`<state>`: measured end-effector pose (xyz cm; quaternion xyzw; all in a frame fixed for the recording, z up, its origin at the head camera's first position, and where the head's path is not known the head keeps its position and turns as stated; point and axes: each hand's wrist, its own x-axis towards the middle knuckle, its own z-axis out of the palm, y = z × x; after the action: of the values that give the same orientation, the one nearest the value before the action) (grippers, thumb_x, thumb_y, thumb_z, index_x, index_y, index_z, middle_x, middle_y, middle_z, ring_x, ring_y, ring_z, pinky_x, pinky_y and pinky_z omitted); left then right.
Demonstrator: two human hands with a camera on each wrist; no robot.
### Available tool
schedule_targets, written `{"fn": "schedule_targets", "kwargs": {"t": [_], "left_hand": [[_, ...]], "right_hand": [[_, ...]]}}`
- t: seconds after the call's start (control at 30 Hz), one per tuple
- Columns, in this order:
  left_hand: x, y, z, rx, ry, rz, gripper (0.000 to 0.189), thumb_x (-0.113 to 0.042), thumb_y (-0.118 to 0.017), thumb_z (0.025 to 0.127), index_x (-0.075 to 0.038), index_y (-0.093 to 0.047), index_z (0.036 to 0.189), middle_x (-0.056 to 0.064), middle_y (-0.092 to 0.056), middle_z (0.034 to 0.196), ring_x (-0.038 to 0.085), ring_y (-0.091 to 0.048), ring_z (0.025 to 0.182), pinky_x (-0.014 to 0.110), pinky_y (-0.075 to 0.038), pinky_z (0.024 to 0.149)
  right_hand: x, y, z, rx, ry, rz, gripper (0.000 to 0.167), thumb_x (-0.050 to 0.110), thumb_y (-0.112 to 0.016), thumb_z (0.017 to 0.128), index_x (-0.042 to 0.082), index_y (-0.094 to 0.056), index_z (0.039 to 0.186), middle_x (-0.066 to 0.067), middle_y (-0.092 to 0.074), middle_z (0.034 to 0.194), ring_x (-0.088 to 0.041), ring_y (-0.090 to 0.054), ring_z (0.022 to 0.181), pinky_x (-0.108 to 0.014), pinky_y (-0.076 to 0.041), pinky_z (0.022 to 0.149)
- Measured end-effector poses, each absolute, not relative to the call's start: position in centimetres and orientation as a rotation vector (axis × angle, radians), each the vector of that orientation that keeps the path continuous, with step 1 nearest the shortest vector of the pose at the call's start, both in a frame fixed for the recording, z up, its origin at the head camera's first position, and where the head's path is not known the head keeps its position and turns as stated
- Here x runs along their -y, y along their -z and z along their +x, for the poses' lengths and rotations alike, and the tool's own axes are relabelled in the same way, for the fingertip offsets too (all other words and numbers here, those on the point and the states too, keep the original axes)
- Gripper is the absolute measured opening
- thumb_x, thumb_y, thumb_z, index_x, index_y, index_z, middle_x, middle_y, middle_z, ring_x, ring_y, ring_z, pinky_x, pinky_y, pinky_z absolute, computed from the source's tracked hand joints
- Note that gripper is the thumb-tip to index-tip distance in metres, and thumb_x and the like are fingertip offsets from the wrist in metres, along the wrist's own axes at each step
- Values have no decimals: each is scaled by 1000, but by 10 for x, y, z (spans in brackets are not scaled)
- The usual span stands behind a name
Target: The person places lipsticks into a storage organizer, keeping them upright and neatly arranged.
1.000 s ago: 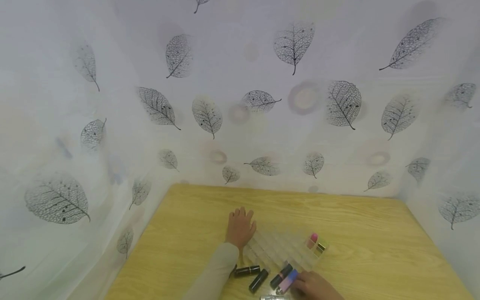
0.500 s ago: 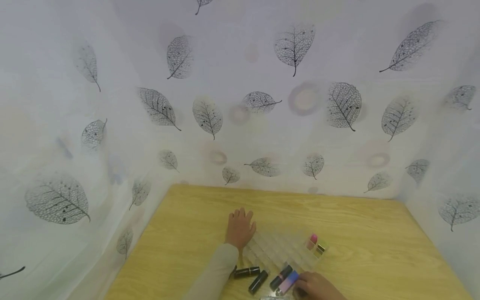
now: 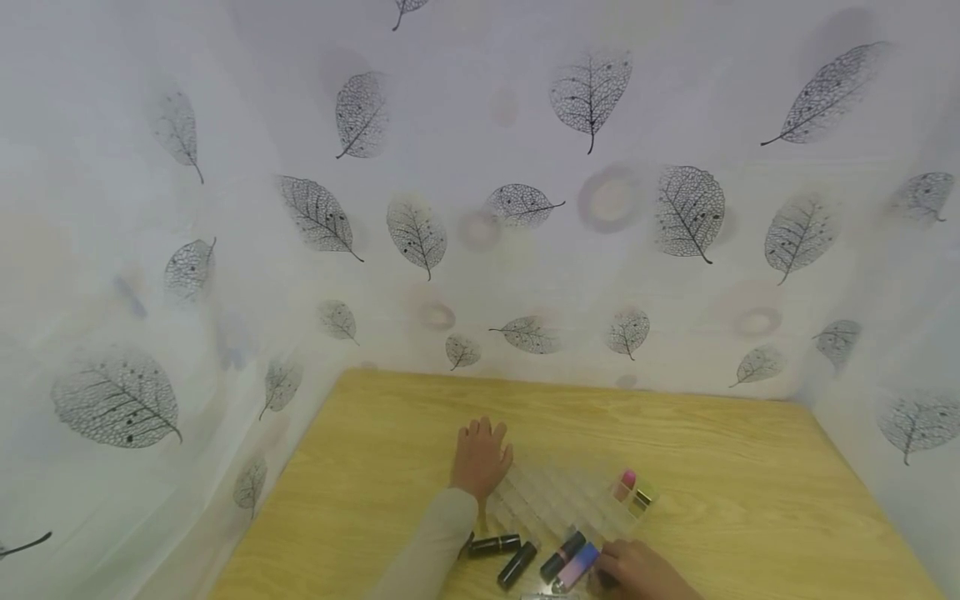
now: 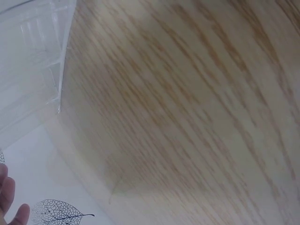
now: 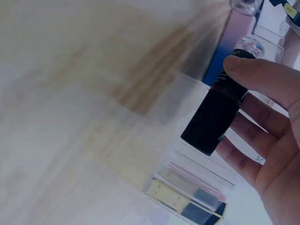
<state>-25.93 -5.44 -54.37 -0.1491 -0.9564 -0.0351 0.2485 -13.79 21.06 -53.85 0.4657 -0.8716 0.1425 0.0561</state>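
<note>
My left hand (image 3: 480, 460) rests with spread fingers at the left edge of a clear divided lipstick organizer (image 3: 558, 498). In the left wrist view its fingertips (image 4: 7, 197) show at the lower left, near the organizer's transparent wall. At the near right, my right hand (image 3: 643, 572) pinches a black lipstick tube (image 5: 211, 117) with a clear end between thumb and fingers. Beside that hand lies a pink-and-blue tube (image 3: 576, 568), close against a black tube (image 3: 562, 556). A bright pink lipstick (image 3: 627, 479) and a gold-and-black one (image 3: 642, 499) stand in the organizer's right-end compartments.
Two more black tubes, one lying crosswise (image 3: 493, 545) and one slanted (image 3: 517, 565), are in front of the organizer. A silvery object (image 3: 550, 596) is cut off by the bottom edge. Leaf-printed white sheeting (image 3: 525, 267) surrounds the wooden table (image 3: 397, 417).
My right hand has shifted slightly to the right, away from the pink-and-blue tube. The left hand stays in place at the organizer.
</note>
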Motion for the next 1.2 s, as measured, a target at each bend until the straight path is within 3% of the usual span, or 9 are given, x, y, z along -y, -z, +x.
{"fn": "schedule_targets", "kwargs": {"t": [0.2,0.47,0.8,1.2], "left_hand": [[55,543,-258,2619,103,-404,27,-36,-58,87,-18,-63,106,4,-58,91,20,-53,82,38,-43,75],[55,547,-259,2601,102,-408,26,-36,-59,86,-18,-63,104,4,-57,90,20,-53,81,38,-43,74],[55,547,-261,2608,95,-402,26,-36,-59,86,-17,-61,104,4,-56,89,21,-52,80,38,-43,74],[53,543,-258,2590,132,-401,26,-35,-60,85,-16,-62,102,5,-57,88,21,-53,80,38,-43,73]], "right_hand": [[-214,524,-137,2600,-357,1378,30,34,-73,72,11,-69,91,5,-60,77,0,-52,66,-18,-44,59],[-216,499,-142,2451,-291,1249,30,10,-81,56,14,-65,82,7,-57,77,-4,-52,66,-16,-44,59],[-216,459,-154,2527,-240,1123,34,8,-83,58,6,-67,89,1,-61,82,-12,-62,65,-20,-51,60],[-209,442,-172,2413,-304,1163,32,5,-81,59,6,-67,87,2,-61,80,-9,-59,67,-19,-50,61]]}}
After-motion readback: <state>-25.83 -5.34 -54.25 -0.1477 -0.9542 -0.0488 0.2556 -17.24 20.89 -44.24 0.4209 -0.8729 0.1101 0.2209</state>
